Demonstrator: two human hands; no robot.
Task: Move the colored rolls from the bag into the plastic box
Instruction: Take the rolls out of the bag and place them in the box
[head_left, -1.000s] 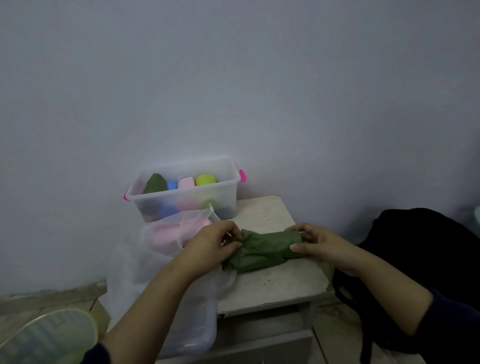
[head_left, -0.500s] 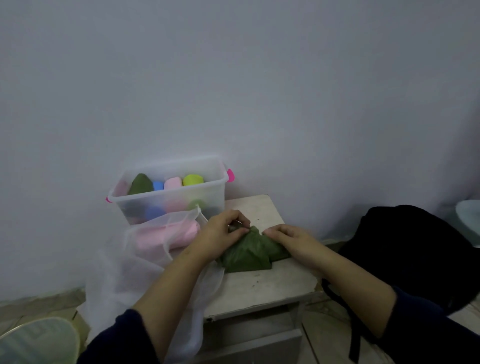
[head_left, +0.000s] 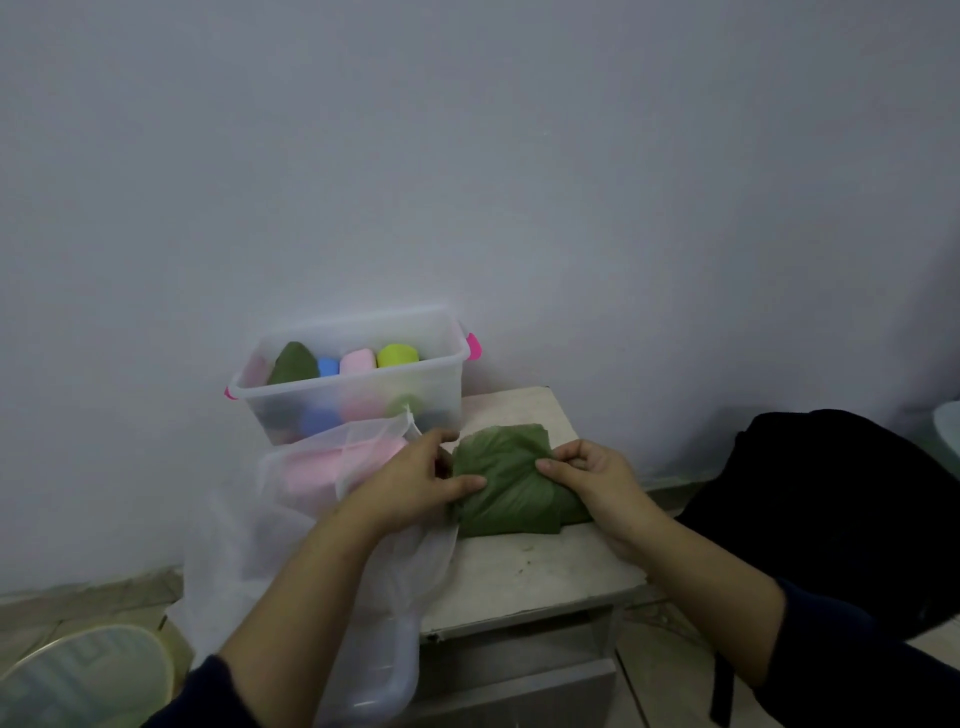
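Observation:
A crumpled dark green roll (head_left: 506, 480) lies on the small white table (head_left: 530, 571). My left hand (head_left: 415, 480) grips its left side, thumb on top. My right hand (head_left: 592, 475) pinches its right side with curled fingers. Left of it lies a white mesh bag (head_left: 291, 525) with a pink roll (head_left: 332, 465) inside. Behind stands the clear plastic box (head_left: 358, 384) with pink handles, holding a dark green roll (head_left: 293, 364), a blue roll (head_left: 328, 366), a pink roll (head_left: 358, 361) and a yellow-green roll (head_left: 397, 355).
A black backpack (head_left: 831, 509) rests on the floor to the right of the table. A clear lid or container (head_left: 384, 670) sits under the bag at the table's front left. A round pale object (head_left: 78, 680) lies at the lower left. A plain wall stands close behind.
The green roll has gone from a long tube to a shorter, folded bundle. My right hand has moved left over it, closer to my left hand.

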